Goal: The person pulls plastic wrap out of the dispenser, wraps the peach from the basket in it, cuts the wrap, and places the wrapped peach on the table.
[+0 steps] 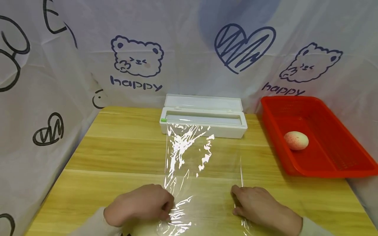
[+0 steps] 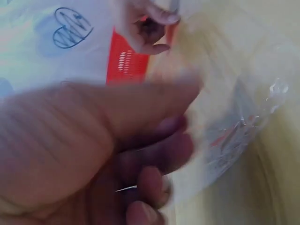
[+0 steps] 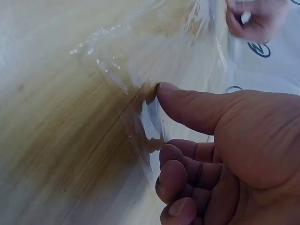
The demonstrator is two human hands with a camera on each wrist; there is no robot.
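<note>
Head view: takes in the whole run of clear film [image 1: 203, 178], drawn over a wooden table [image 1: 124, 157] from a white box [image 1: 203, 110] to the space between left hand [image 1: 143, 203] and right hand [image 1: 260, 206]. Shows the left one at the film's left edge, fingers bent inward; shows the right one at the opposite edge, tips of thumb and forefinger slightly parted. Alone gives sight of the box, with lid tipped back and a small green piece [image 1: 163, 120] at its left front corner, and of a pale, red-blushed oval thing [image 1: 296, 141] lying in a red basket [image 1: 290, 160]. On the white sheet [image 1: 189, 52] behind, reads "happy" twice, each beneath a bear drawing [image 1: 137, 57], with a scribbled heart [image 1: 245, 49] between.

Left wrist view: blurred, but brings up close the left thumb laid near curled fingers, apparently gripping the film. Cannot tell exactly where the film is caught, for the thumb covers it. Also looks across to the right hand, with the basket's slotted wall behind it.

Right wrist view: reveals the inner side of the right hand, hidden from above: thumb extended, fingers folded, the film's wrinkled edge caught between their tips. Shows the left hand too, small and blurred, in the upper right corner beside the film.
</note>
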